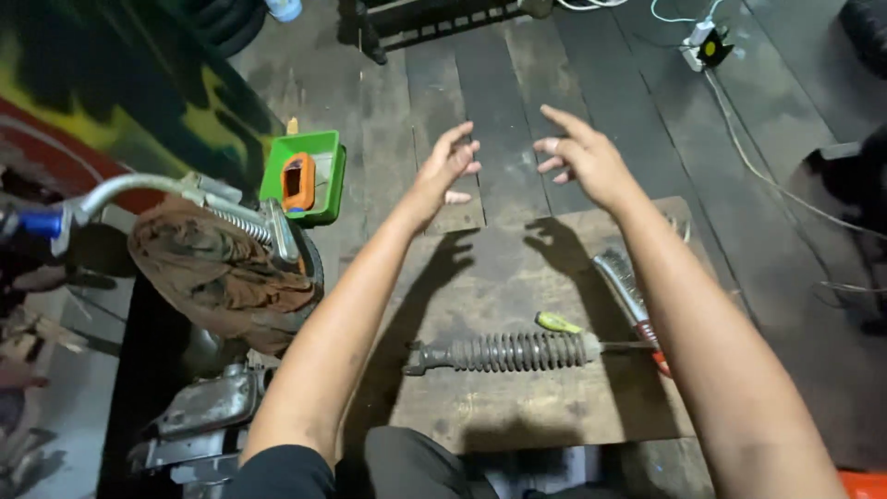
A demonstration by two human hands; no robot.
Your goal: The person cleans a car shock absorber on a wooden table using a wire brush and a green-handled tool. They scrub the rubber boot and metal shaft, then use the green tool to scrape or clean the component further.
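**Both hands up and empty over the board**

I see a green tray (325,148) at far left on the floor, an orange gadget (297,181) lying in it. My left hand (445,176) is raised in the air, fingers spread, holding nothing. My right hand (580,159) hangs just beside it, fingers apart too, empty. Below them, on the wooden board (517,268), lies a coiled shock absorber (504,353), with a green-handled screwdriver (559,322) touching its right end and a wire brush (626,288) near.
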